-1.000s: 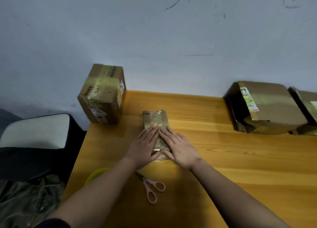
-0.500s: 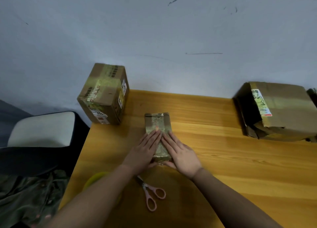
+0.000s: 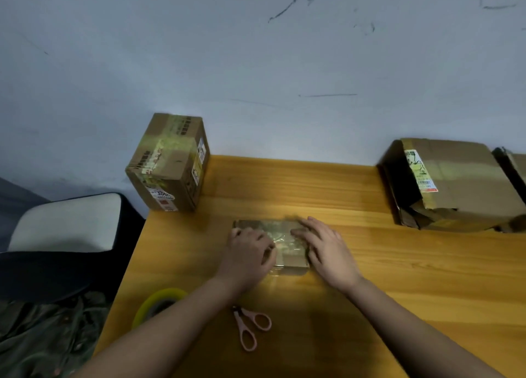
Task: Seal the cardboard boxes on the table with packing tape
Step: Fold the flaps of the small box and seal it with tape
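A small flat cardboard box point(image 3: 284, 239) wrapped in shiny clear tape lies crosswise on the wooden table point(image 3: 398, 278), blurred by motion. My left hand point(image 3: 247, 256) grips its left end, fingers curled over the far edge and thumb on top. At the box's right end, my right hand point(image 3: 327, 249) rests with fingers laid fairly straight across the top. A yellow-green roll of packing tape point(image 3: 159, 303) sits at the table's near left edge, partly behind my left forearm.
Pink-handled scissors point(image 3: 250, 328) lie between my forearms. A tall taped box point(image 3: 170, 164) stands at the far left corner. A larger worn box point(image 3: 455, 184) and part of another box point(image 3: 516, 167) sit far right by the wall. A chair point(image 3: 65, 224) stands left of the table.
The small box has been turned from lengthwise to crosswise. My hands moved from lying side by side on its top to its two ends.
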`<state>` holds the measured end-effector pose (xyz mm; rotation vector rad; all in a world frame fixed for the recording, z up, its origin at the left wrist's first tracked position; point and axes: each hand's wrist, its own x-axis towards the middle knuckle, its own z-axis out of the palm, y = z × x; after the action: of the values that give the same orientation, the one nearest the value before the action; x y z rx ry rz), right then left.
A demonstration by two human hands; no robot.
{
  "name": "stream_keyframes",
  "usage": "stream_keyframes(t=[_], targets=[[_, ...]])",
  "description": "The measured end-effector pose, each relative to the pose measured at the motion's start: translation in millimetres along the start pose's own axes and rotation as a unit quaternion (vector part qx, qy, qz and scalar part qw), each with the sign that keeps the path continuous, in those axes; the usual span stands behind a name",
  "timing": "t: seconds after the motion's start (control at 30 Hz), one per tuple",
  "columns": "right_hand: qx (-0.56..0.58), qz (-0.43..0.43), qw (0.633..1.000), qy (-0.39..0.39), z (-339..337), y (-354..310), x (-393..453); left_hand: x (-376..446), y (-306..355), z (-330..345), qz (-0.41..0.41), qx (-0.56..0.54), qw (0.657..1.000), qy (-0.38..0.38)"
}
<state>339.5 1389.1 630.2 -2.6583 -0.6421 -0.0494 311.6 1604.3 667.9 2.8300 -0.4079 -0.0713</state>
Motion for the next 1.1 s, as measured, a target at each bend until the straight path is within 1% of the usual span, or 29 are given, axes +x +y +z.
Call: stream_keyframes(t=[0.03, 0.07, 0.1, 0.13, 0.17, 0.2, 0.23, 0.3, 0.33, 0.4, 0.43, 0.53, 0.63, 0.7, 0.8, 0.87, 0.9, 0.93, 0.97, 1.0, 1.03, 1.07, 1.1], targets=[[0.061, 0.085, 0.993, 0.055, 6, -14, 6, 11, -1, 0, -0.027, 0.001, 0.999, 0.032], [0.114, 0.187, 0.970, 0.103, 10, -28, 16, 25, -2, 2, -0.065, 0.006, 0.996, 0.055], [0.147, 0.279, 0.940, 0.127, 12, -41, 31, 39, -3, 5, -0.111, 0.012, 0.992, 0.058], [0.149, 0.350, 0.917, 0.117, 15, -51, 45, 51, -4, 8, -0.157, 0.020, 0.987, 0.040], [0.120, 0.386, 0.911, 0.085, 21, -57, 58, 63, -4, 13, -0.194, 0.027, 0.981, 0.016], [0.065, 0.376, 0.923, 0.056, 28, -60, 66, 71, -4, 20, -0.220, 0.034, 0.975, -0.004], [0.005, 0.338, 0.940, 0.033, 34, -63, 71, 75, -3, 26, -0.235, 0.045, 0.971, -0.017], [-0.052, 0.262, 0.964, 0.010, 43, -64, 73, 74, 0, 36, -0.228, 0.070, 0.971, -0.023], [-0.070, 0.245, 0.967, 0.004, 46, -62, 72, 73, -1, 40, -0.218, 0.082, 0.972, -0.014], [-0.099, 0.239, 0.966, -0.028, 47, -58, 75, 73, -4, 43, -0.212, 0.095, 0.973, -0.006], [-0.105, 0.240, 0.964, -0.045, 46, -56, 78, 75, -6, 43, -0.208, 0.101, 0.973, -0.017], [-0.136, 0.238, 0.960, -0.057, 45, -51, 86, 81, -10, 39, -0.186, 0.091, 0.978, -0.037], [-0.158, 0.231, 0.960, -0.021, 48, -46, 90, 82, -14, 36, -0.172, 0.078, 0.982, -0.027], [-0.163, 0.221, 0.962, -0.010, 49, -43, 89, 83, -17, 39, -0.165, 0.069, 0.984, -0.020], [-0.130, 0.206, 0.970, 0.017, 44, -40, 87, 82, -27, 38, -0.128, 0.039, 0.991, -0.007], [-0.069, 0.205, 0.976, 0.018, 45, -28, 83, 74, -39, 32, -0.134, 0.024, 0.991, -0.016], [0.004, 0.229, 0.973, 0.018, 46, -20, 79, 71, -47, 31, -0.161, 0.006, 0.987, -0.019], [0.116, 0.263, 0.958, 0.021, 44, -13, 75, 66, -56, 33, -0.201, -0.036, 0.979, -0.023], [0.266, 0.318, 0.910, 0.027, 40, -11, 72, 63, -61, 35, -0.255, -0.132, 0.958, -0.023], [0.408, 0.368, 0.835, 0.028, 39, -12, 69, 61, -65, 39, -0.304, -0.268, 0.914, -0.016], [0.506, 0.401, 0.763, 0.030, 38, -12, 67, 61, -65, 42, -0.343, -0.406, 0.847, -0.006], [0.563, 0.414, 0.715, 0.030, 39, -11, 66, 62, -64, 42, -0.365, -0.498, 0.787, -0.005], [0.595, 0.420, 0.685, 0.028, 41, -11, 66, 62, -62, 43, -0.373, -0.556, 0.743, -0.013]])
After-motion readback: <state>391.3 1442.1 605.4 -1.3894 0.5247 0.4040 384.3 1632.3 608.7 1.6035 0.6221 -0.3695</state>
